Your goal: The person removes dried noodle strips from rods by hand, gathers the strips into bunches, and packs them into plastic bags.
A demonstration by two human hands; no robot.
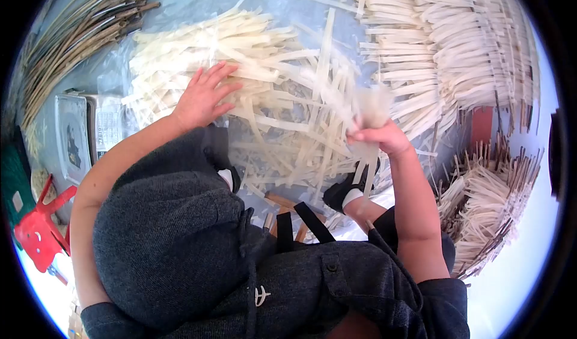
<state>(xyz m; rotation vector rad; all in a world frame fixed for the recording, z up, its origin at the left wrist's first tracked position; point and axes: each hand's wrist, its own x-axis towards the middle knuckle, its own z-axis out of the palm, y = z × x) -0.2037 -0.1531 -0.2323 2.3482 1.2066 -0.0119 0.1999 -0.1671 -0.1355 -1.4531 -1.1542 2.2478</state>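
Observation:
My left hand, fingers spread, lies on the near side of a heap of pale, flat, translucent strips. Nothing shows in its grasp. To the right, my right hand is closed round a bunch of pale strips, its upper part smeared by motion. One end of the bunch sticks up above the fist and the other hangs down below it. Loose strips lie scattered on the floor between my hands, some across others.
Rows of strips hung on sticks fill the upper right, with another stack below. Bare sticks lie upper left. A metal tin and a red plastic stool stand left. My shoe is beside the scattered strips.

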